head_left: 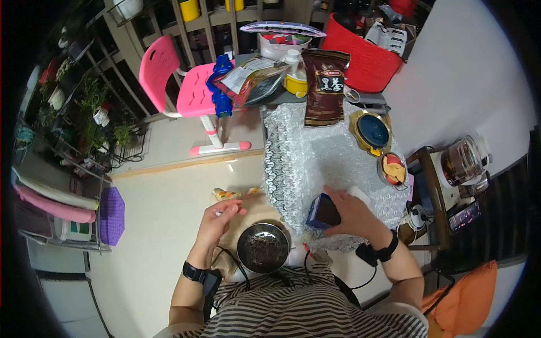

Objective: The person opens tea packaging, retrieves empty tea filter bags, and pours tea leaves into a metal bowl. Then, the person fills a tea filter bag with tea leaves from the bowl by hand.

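Note:
A metal bowl [286, 254] with dark, loose bits inside rests at my lap. Left of its rim, my left hand [221, 222] is raised with thumb and fingertips pinched together; a small whitish bit shows there, too small to name. My right hand [358, 217] spans a small dark blue box [316, 213] on the near part of the table, fingers at its far side and thumb at its near side. The box's top looks dark and its inside cannot be made out. Something white, perhaps tissue [359, 194], lies just beyond that hand.
Silvery bubble wrap [338, 155] covers the table. On it stand a brown printed bag [325, 107], a dark round lid [373, 130] and a bowl of cut fruit [393, 170]. A pink chair [197, 84] is behind left; a side stand with a glass pot [463, 160] is at right.

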The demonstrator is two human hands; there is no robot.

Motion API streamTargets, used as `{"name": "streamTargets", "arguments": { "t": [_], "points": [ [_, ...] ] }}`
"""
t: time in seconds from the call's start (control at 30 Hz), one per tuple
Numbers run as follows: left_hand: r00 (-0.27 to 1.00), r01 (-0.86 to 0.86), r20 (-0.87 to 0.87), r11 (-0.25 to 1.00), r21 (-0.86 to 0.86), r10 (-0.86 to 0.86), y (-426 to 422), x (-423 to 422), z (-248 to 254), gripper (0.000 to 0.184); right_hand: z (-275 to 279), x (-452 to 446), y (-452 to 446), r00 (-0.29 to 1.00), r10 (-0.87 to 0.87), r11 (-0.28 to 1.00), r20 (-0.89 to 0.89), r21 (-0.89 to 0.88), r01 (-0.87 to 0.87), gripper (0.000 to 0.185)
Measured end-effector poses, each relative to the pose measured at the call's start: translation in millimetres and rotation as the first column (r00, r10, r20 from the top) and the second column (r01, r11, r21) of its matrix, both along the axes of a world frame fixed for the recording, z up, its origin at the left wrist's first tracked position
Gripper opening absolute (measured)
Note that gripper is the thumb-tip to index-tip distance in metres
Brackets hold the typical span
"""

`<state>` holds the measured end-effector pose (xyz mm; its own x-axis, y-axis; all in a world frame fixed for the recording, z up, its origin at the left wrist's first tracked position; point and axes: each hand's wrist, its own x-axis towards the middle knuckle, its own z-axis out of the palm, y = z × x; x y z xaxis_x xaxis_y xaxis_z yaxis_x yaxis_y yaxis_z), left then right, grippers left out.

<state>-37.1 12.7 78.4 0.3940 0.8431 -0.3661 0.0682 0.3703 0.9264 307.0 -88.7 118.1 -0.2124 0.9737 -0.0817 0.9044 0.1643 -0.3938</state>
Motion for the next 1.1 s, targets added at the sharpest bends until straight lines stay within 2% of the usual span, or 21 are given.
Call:
{"name": "streamTargets", "arguments": {
  "t": [0.07,0.1,0.17,0.2,0.27,0.3,0.47,0.53,0.57,0.6,0.63,0.67,0.7,0.73,0.77,0.8,0.83,0.87,0.93,1.07,1.1],
  "points": [
    [0.993,-0.041,0.110,0.998,-0.053,0.047,-3.5,-3.3,-4.6,0.040,2.1,-15.4,1.9,0.986,-0.163,0.971,0.037,-0.168,0.167,0.096],
    [0.992,-0.061,0.104,0.996,-0.057,0.067,-4.4,-4.2,-8.4,0.040,1.7,-17.9,5.0,0.989,-0.143,0.974,0.032,-0.174,0.147,0.096],
    [0.920,-0.049,0.374,0.983,-0.179,0.114,-10.3,-8.2,-14.8,0.048,-0.9,-22.0,16.2,0.990,-0.138,0.956,-0.030,0.256,0.141,0.089],
    [0.921,-0.080,0.362,0.980,-0.181,0.142,-15.3,-9.3,-13.1,0.048,-4.9,-24.5,24.5,0.993,-0.109,0.961,-0.042,0.251,0.116,0.089],
    [0.791,-0.066,0.588,0.979,-0.193,0.169,-23.1,-5.5,-8.6,0.053,-16.7,-24.5,43.6,0.974,-0.215,0.923,-0.077,0.309,0.228,0.086],
    [0.764,-0.070,0.615,0.973,-0.221,0.195,-25.3,-6.8,-6.4,0.061,-25.4,-22.2,51.8,0.968,-0.232,0.933,-0.098,0.260,0.250,0.085],
    [0.710,-0.112,0.681,0.983,-0.142,0.180,-37.1,-14.4,-13.2,0.070,-46.8,-25.1,60.2,0.978,-0.208,0.942,-0.008,0.269,0.202,0.091],
    [0.895,-0.184,0.405,0.982,-0.048,0.188,-44.2,-13.6,-3.4,0.072,-17.0,-53.9,51.5,0.943,-0.303,0.825,0.137,0.533,0.187,0.079],
    [0.933,-0.168,0.331,0.985,0.045,0.144,-46.6,-14.8,-5.4,0.074,-12.8,-63.7,49.6,0.945,-0.295,0.829,0.140,0.530,0.181,0.079],
    [0.932,-0.172,0.331,0.984,0.037,0.151,-49.8,-12.6,-3.3,0.074,-10.5,-72.8,46.2,0.980,-0.140,0.871,-0.138,0.454,0.189,0.068],
    [0.944,-0.193,0.291,0.976,0.103,0.156,-54.4,-6.9,3.0,0.074,-8.1,-82.6,41.9,0.910,-0.003,0.911,-0.416,0.374,0.173,0.056],
    [0.955,-0.205,0.250,0.964,0.171,0.159,-58.6,-2.7,8.1,0.074,-3.7,-96.2,38.2,0.910,-0.011,0.914,-0.414,0.364,0.177,0.056],
    [0.956,-0.199,0.250,0.966,0.163,0.155,-61.4,-0.8,10.5,0.074,1.2,-111.9,36.3,0.861,0.092,0.937,-0.501,0.336,0.095,0.046],
    [0.988,-0.145,0.101,0.926,0.350,0.116,-62.8,0.8,12.6,0.074,3.4,-125.7,35.5,0.790,0.188,0.947,-0.583,0.320,0.010,0.036],
    [0.993,-0.059,-0.055,0.854,0.516,0.102,-64.2,1.8,14.0,0.075,2.4,-137.1,33.8,0.792,0.183,0.949,-0.583,0.316,0.014,0.036],
    [0.994,-0.056,-0.056,0.856,0.515,0.099,-65.1,2.4,14.7,0.075,0.4,-147.8,32.4,0.763,0.074,0.985,-0.642,0.168,0.047,0.034],
    [0.982,0.004,-0.152,0.792,0.610,0.112,-65.8,2.4,15.2,0.076,-1.9,-156.6,31.3,0.728,-0.041,0.997,-0.684,0.016,0.071,0.031],
    [0.960,0.073,-0.243,0.719,0.691,0.136,-66.4,2.0,15.7,0.077,-4.3,-163.8,30.6,0.727,-0.043,0.997,-0.685,0.014,0.073,0.031],
    [0.953,0.090,-0.267,0.707,0.701,0.143,-68.5,0.5,16.9,0.078,-10.3,-173.9,29.4,0.570,-0.144,0.990,-0.809,-0.112,0.090,0.026],
    [0.952,0.112,-0.272,0.661,0.742,0.144,-71.1,-1.7,11.6,0.075,-26.3,-178.7,27.0,0.537,-0.184,0.982,-0.823,-0.179,0.062,0.022],
    [0.952,0.114,-0.272,0.661,0.742,0.141,-71.8,-2.2,10.2,0.075,-27.8,-178.2,27.1,0.490,-0.200,0.979,-0.849,-0.198,0.056,0.021]
  ]
}}
